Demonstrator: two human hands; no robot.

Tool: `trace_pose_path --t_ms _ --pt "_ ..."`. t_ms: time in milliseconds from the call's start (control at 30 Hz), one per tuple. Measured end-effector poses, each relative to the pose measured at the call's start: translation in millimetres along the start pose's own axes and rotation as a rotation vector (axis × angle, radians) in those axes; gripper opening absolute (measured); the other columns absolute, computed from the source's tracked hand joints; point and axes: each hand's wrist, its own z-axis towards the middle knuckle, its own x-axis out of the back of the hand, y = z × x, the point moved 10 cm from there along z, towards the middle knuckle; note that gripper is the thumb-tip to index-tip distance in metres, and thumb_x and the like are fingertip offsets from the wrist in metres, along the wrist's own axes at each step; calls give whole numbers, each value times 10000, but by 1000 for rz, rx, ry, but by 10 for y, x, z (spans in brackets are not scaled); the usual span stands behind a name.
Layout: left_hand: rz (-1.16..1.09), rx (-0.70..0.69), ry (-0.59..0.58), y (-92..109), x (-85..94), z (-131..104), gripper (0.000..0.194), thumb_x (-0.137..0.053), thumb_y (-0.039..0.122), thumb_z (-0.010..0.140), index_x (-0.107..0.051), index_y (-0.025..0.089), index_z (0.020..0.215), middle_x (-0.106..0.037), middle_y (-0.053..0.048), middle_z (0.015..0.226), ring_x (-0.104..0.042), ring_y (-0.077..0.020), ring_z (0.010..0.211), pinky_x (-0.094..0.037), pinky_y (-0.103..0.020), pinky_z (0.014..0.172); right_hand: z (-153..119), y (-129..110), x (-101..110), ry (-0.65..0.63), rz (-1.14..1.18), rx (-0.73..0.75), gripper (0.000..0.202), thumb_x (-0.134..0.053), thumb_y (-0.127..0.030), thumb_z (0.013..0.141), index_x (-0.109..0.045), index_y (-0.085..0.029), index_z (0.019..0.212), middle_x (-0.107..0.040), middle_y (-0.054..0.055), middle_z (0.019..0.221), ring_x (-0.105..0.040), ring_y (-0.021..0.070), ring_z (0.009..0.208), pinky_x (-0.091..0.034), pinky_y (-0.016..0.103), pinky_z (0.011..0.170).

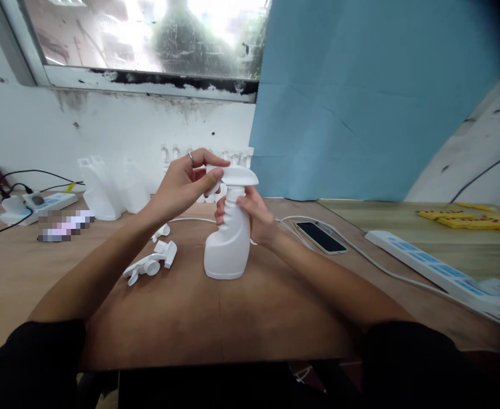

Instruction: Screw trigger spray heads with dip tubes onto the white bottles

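Note:
A white spray bottle stands upright on the brown table in front of me, with a white trigger spray head on its neck. My left hand, wearing a ring, grips the nozzle end of the spray head between thumb and fingers. Around the bottle's neck, just below the head, my right hand is closed. Part of its fingers is hidden behind the bottle. Loose white spray heads lie on the table to the left of the bottle.
White bottles stand along the wall at left, and more white spray parts are lined up behind my hands. A phone, a white cable and a power strip lie at right. Yellow packets rest farther back.

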Motion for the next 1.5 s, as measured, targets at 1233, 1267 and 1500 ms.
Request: trace_pose_path --t_ms 1233,1267,1500 --pt "5 52 -50 -34 -35 -7 207 -690 369 868 -664 196 980 -611 -22 777 -589 -124 667 -497 -267 601 -18 0 -25 -19 18 -48 300 -577 -441 893 -549 -183 1045 -626 31 778 -607 151 646 -516 288 582" --pt "4 51 -52 -30 -37 -7 214 -692 372 867 -664 193 983 -616 -24 782 -591 -124 670 -497 -265 601 -19 1 -25 -25 26 -50 305 -571 -440 892 -563 -171 1036 -628 39 780 -612 157 654 -514 293 588" --pt "-8 44 -57 -29 -29 -5 236 -708 390 859 -670 191 982 -626 -27 796 -597 -123 681 -496 -259 600 -15 36 29 7 23 -83 385 -641 -492 831 -600 -146 993 -631 51 782 -622 171 669 -525 309 604"
